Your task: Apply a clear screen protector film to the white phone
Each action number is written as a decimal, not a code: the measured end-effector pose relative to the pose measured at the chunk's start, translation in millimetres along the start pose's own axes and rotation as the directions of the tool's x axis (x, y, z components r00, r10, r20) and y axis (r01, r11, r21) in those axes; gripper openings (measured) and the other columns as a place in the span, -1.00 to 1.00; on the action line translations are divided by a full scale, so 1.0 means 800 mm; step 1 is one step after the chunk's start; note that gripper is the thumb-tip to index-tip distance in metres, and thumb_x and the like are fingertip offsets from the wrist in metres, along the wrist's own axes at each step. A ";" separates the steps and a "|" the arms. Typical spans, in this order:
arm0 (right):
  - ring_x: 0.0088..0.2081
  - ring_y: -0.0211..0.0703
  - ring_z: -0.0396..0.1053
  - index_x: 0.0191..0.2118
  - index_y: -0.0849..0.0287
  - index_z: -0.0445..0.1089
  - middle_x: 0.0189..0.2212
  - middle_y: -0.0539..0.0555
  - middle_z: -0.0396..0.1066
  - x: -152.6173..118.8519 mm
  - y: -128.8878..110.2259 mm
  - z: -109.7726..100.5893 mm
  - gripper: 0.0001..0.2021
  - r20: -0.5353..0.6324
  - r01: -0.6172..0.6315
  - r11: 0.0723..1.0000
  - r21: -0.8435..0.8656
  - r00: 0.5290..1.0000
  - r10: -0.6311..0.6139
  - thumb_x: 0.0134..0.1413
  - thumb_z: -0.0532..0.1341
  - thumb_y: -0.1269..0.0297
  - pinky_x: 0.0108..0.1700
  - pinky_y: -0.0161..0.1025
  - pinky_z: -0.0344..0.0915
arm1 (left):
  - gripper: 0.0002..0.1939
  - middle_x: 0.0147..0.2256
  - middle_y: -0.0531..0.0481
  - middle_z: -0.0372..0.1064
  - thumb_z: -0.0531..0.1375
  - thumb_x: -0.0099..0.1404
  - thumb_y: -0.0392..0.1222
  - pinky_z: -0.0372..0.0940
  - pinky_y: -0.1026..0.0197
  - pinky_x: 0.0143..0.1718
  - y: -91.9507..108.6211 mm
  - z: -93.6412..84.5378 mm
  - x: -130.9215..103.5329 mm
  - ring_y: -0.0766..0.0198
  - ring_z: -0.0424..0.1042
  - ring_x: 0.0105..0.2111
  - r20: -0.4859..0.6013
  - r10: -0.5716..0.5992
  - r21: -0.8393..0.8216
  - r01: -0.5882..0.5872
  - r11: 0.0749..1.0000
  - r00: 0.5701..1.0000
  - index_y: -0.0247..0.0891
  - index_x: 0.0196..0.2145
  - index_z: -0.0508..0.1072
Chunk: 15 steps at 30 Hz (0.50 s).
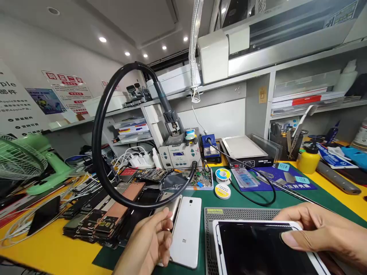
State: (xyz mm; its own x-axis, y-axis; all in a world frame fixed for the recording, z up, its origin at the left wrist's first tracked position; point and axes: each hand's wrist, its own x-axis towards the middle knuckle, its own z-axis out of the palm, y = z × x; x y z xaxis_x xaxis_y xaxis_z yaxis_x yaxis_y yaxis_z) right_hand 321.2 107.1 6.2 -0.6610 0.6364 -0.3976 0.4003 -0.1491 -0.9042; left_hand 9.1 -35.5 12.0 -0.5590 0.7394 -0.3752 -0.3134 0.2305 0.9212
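Note:
A white-framed device with a black screen (258, 248) is gripped by my right hand (318, 233), the thumb lying on the screen's upper right and the fingers behind it. Below the device lies a grey perforated mat (210, 244). My left hand (155, 240) is raised near the white phone with an MI logo (187, 229), its fingers loosely curled and apart, with nothing seen in them. Beside the white phone, partly behind my left hand, is a gold phone (169, 203).
Stacked phone parts (114, 214) fill the left side. A thick black hose (100, 114) arches from the hot-air station (181, 154). Solder spools (223, 191), a circuit-board tray (203, 178), a yellow bottle (309, 159) and a green fan (46, 172) stand around.

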 end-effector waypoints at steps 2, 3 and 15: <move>-0.76 -0.44 -0.02 -0.46 0.00 0.51 -0.72 -0.09 0.04 0.002 0.001 -0.001 -0.73 0.058 0.009 0.997 0.075 0.998 -0.013 -0.15 0.33 -0.08 -0.68 -0.40 -0.05 | -0.69 -0.49 0.08 0.34 0.23 0.28 -0.03 0.10 0.37 -0.84 0.016 0.006 0.009 0.42 0.21 -0.72 0.004 -0.136 -0.039 0.136 0.990 0.991 -0.36 -0.18 0.40; -0.77 -0.45 -0.02 -0.45 0.00 0.53 -0.72 -0.10 0.05 0.004 0.003 -0.002 -0.74 0.081 0.011 0.995 0.099 0.997 -0.019 -0.13 0.33 -0.07 -0.69 -0.40 -0.04 | -0.67 -0.48 0.07 0.35 0.21 0.31 -0.04 0.11 0.38 -0.82 0.022 0.011 0.015 0.44 0.21 -0.72 0.017 -0.168 -0.031 0.169 0.985 0.986 -0.39 -0.16 0.40; -0.76 -0.25 0.26 -0.40 0.04 0.52 -0.71 -0.04 0.27 0.010 0.007 -0.005 -0.66 0.072 0.022 0.994 0.112 0.997 -0.030 -0.20 0.37 -0.12 -0.77 -0.39 0.09 | -0.79 -0.50 0.08 0.36 0.29 0.24 -0.09 0.14 0.43 -0.69 0.011 0.025 0.012 0.47 0.21 -0.65 0.125 0.410 0.268 -0.428 0.863 0.904 -0.27 -0.43 0.50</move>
State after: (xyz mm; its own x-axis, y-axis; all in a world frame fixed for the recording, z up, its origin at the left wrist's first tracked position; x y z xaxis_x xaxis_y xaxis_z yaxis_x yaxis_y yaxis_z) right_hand 320.8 114.4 -1.2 -0.7168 0.5844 -0.3803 0.3123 -0.2186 -0.9245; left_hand 16.3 -13.3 18.8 -0.5376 0.8417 0.0511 0.1743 0.0516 0.9833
